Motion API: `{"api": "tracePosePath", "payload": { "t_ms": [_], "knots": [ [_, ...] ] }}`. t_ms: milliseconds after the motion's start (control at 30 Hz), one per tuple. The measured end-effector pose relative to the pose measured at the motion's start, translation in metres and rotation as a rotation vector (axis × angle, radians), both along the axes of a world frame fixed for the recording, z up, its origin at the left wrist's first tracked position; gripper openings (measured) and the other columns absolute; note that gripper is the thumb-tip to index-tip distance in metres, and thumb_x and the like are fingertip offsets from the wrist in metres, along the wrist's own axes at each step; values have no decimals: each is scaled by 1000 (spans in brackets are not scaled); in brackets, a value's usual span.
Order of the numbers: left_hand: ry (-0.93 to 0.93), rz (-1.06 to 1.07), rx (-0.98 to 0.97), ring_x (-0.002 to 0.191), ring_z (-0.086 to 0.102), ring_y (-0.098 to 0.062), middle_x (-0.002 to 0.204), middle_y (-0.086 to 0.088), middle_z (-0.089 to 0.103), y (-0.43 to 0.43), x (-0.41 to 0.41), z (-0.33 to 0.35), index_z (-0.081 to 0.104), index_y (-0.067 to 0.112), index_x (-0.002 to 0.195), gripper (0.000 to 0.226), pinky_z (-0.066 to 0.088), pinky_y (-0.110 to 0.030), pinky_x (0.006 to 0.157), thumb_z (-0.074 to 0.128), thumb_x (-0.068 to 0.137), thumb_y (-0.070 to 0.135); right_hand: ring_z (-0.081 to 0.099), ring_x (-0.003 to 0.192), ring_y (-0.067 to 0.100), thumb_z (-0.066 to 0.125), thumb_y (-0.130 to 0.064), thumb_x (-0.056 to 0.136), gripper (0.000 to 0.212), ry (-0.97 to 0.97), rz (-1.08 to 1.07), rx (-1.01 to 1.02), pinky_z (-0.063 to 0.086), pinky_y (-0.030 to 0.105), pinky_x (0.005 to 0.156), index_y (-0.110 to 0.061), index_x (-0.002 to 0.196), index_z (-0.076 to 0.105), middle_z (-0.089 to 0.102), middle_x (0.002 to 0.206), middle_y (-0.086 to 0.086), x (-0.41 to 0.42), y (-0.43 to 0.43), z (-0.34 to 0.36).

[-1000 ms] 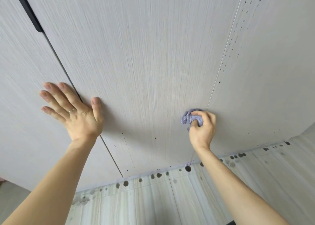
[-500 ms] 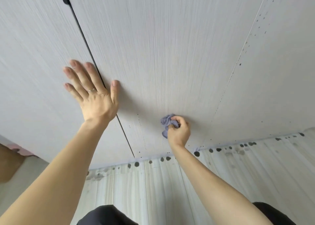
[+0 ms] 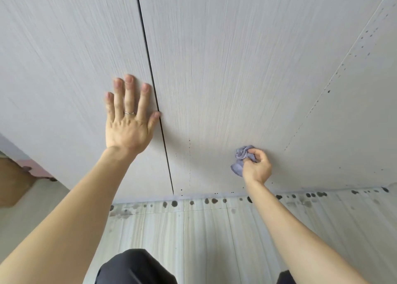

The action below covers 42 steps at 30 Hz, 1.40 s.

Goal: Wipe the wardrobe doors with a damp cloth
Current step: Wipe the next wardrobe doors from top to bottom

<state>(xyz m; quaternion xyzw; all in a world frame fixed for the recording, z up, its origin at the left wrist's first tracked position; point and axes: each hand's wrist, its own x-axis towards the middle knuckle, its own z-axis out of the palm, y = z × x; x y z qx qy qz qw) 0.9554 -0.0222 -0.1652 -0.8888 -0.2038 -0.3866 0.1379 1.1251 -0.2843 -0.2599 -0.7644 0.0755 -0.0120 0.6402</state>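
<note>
The left hand (image 3: 126, 124) is flat; the right hand (image 3: 256, 167) holds the cloth (image 3: 240, 160) low.
Spread fingers press the left door (image 3: 53, 68). Past the dark gap (image 3: 150, 75), curled fingers squeeze the bunched cloth against the middle door (image 3: 225, 68), near its bottom; most of that tall door is up above.

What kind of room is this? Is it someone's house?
Probably a room in a home, maybe a bedroom. Tall, pale wood-grain wardrobe doors fill the view, a striped tiled floor lies below, and the right hand presses a small purple cloth against one door.
</note>
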Motion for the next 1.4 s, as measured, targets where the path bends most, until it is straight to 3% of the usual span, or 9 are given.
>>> {"api": "tracePosePath", "payload": {
  "t_ms": [100,333,500,600,733,1000,1133,1267,1400],
  "knots": [
    [-12,-19,-16,147,-35,-22,165,-10,-23,4,-1,-2,-14,23,158,77,-21,-43,121,33,106,53,65,86,19,62,14,74,42,-72,87,-36,40,2,68,-27,78,65,64,92,-2,-25,24,-4],
    [-101,-64,55,151,-25,-21,163,6,-32,13,0,-10,-7,28,160,72,-12,-45,124,31,106,56,52,82,-14,67,11,76,37,-622,304,-159,35,-1,78,-18,96,80,52,101,-5,-58,58,36],
    [-208,-6,32,150,-28,-18,162,6,-33,10,16,-36,-12,30,159,69,-18,-47,121,27,108,54,57,78,9,63,7,83,33,-1026,309,-212,51,22,75,-14,102,79,51,104,-2,-35,66,41],
    [-262,5,53,151,-27,-17,163,6,-32,14,22,-43,-12,31,159,67,-19,-47,120,25,108,53,59,80,22,61,-5,89,29,-1234,471,-442,52,31,62,-21,104,79,58,100,0,-30,64,5],
    [-267,2,57,151,-27,-17,163,6,-31,15,20,-42,-10,31,160,66,-19,-46,120,25,108,52,56,81,24,80,2,75,41,-1213,645,-670,49,34,46,-23,106,77,60,95,0,-33,56,-29],
    [-244,36,69,151,-26,-18,164,5,-30,13,21,-42,-11,29,160,66,-19,-46,121,22,108,51,57,80,26,68,1,88,32,-1337,354,-418,50,31,68,-21,108,79,65,97,5,1,38,41],
    [-242,83,38,151,-27,-17,163,6,-31,6,24,-39,-15,30,159,64,-18,-46,121,19,108,48,56,73,26,71,1,79,36,-1348,464,-600,49,34,55,-26,102,80,62,87,0,21,14,-3],
    [-288,151,-165,153,-14,-34,165,-24,1,-20,30,-41,-1,18,161,61,-14,-48,121,20,109,40,54,72,25,86,5,61,50,-1109,560,-791,39,27,43,-29,97,79,54,89,-6,31,-25,-54],
    [-240,184,-312,152,-10,-38,165,-27,0,-40,25,-58,1,16,161,62,-5,-55,122,28,108,38,58,78,26,76,4,77,40,-1129,423,-570,49,32,53,-27,102,80,61,97,-3,41,-31,-16]
  ]
}}
